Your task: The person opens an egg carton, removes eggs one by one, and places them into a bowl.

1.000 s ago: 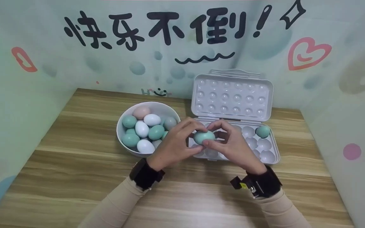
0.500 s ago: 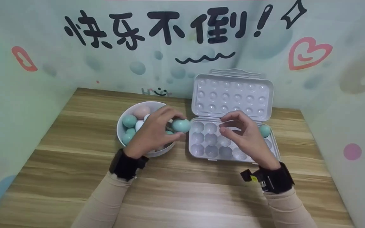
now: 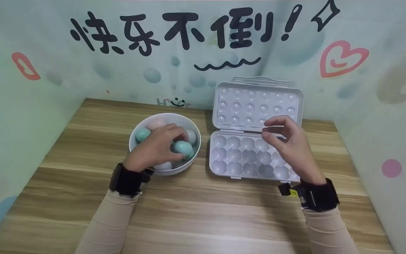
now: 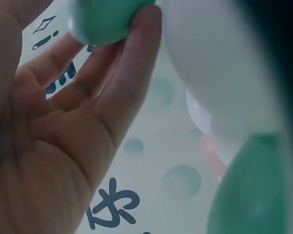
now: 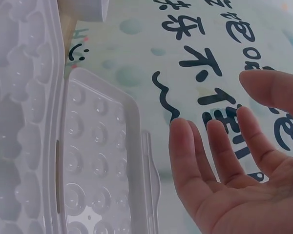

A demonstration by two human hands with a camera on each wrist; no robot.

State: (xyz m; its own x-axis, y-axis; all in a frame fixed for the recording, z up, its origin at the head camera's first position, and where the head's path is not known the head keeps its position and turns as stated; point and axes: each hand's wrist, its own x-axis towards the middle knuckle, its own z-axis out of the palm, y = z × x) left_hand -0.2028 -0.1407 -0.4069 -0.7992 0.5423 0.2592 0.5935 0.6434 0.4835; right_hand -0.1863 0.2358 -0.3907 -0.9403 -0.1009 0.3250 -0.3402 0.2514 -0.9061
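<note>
My left hand [image 3: 153, 148] is over the white bowl [image 3: 168, 172] and grips a light green egg [image 3: 182, 147] between thumb and fingers. The left wrist view shows the same green egg [image 4: 105, 19] at the fingertips, with the fingers bent around it. Other eggs lie in the bowl, among them a green egg [image 3: 142, 134] and a pinkish egg [image 3: 157, 123], partly covered by this hand. My right hand [image 3: 292, 150] holds nothing and hovers over the right side of the grey egg carton [image 3: 234, 168], fingers loosely bent with a gap to the thumb.
The carton's lid [image 3: 256, 102] stands raised at the back, leaning near the printed backdrop [image 3: 146, 77]. Several bare cups show in the carton, while its right back corner is hidden by the right hand. Wooden tabletop [image 3: 203, 218] stretches in front of bowl and carton.
Both hands were at the green egg over the carton. The right hand let go and moved right; the left hand carried the egg left to the bowl and lowered it.
</note>
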